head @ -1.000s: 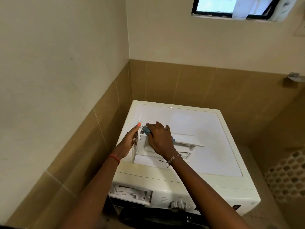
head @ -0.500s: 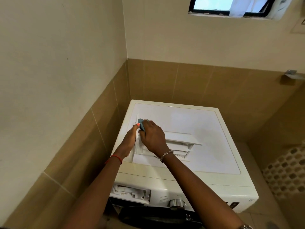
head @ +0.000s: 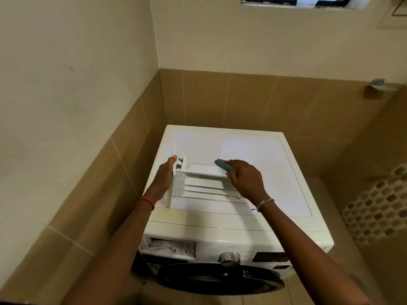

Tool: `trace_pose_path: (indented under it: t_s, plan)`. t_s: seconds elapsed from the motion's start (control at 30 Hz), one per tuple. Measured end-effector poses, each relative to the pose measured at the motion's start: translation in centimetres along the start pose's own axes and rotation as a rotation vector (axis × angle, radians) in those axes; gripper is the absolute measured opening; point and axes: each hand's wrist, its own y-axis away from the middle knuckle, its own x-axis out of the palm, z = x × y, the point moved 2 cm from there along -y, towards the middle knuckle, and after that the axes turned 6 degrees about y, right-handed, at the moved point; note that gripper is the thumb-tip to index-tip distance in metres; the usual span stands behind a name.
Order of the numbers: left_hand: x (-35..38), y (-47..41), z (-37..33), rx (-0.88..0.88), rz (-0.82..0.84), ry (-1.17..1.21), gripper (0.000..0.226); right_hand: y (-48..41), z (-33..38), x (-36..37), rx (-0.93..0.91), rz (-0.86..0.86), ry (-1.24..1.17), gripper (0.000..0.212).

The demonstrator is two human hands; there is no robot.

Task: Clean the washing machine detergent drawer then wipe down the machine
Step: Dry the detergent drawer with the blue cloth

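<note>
The white detergent drawer (head: 204, 183) lies on top of the white washing machine (head: 253, 148), taken out of its slot. My left hand (head: 165, 175) grips the drawer's left end, thumb on its top edge. My right hand (head: 244, 178) holds a blue cloth (head: 223, 165) pressed on the drawer's right end. The empty drawer slot (head: 168, 246) gapes at the machine's front upper left, beside the silver dial (head: 230, 257).
The machine stands in a corner between tan-tiled walls (head: 123, 172) on the left and behind. Its dark round door (head: 220, 279) is below the panel. A mosaic-tiled patch (head: 378, 201) lies on the right. A window (head: 297, 2) sits high on the back wall.
My right hand has slid the blue cloth from the drawer's left end across to its right end. My left hand keeps its hold on the left end.
</note>
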Motion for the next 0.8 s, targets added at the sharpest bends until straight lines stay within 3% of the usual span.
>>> trace_pose_path:
  t_s: [0.1, 0.2, 0.37, 0.5, 0.63, 0.73, 0.8]
  plan:
    - [0.0, 0.2, -0.1, 0.009, -0.004, -0.004, 0.053, 0.7, -1.9, -0.6, 0.079, -0.007, -0.012, 0.045]
    - [-0.1, 0.5, -0.3, 0.033, 0.008, -0.011, 0.052, 1.2, -3.0, -0.9, 0.221, 0.002, -0.059, 0.031]
    - [-0.7, -0.2, 0.6, 0.063, 0.053, -0.066, 0.052, 0.3, -4.8, -1.2, 0.615, 0.041, -0.522, 0.036]
    - [-0.9, 1.1, 0.0, 0.109, 0.043, -0.084, 0.043, 0.2, -4.7, -2.2, 0.737, 0.092, -0.815, 0.037]
    - [-0.3, 4.6, -1.1, 0.239, 0.04, -0.092, 0.02, 0.5, -4.2, -3.5, 0.812, 0.065, -0.962, 0.03]
    - [-0.5, 5.5, -0.7, 0.365, 0.063, -0.184, 0.035, 1.3, -4.1, -2.8, 0.894, 0.0, -1.097, 0.032]
    - [-1.1, 4.8, 0.4, 0.378, 0.181, -0.175, 0.038, 2.2, -4.2, -1.9, 0.969, -0.026, -1.11, 0.025]
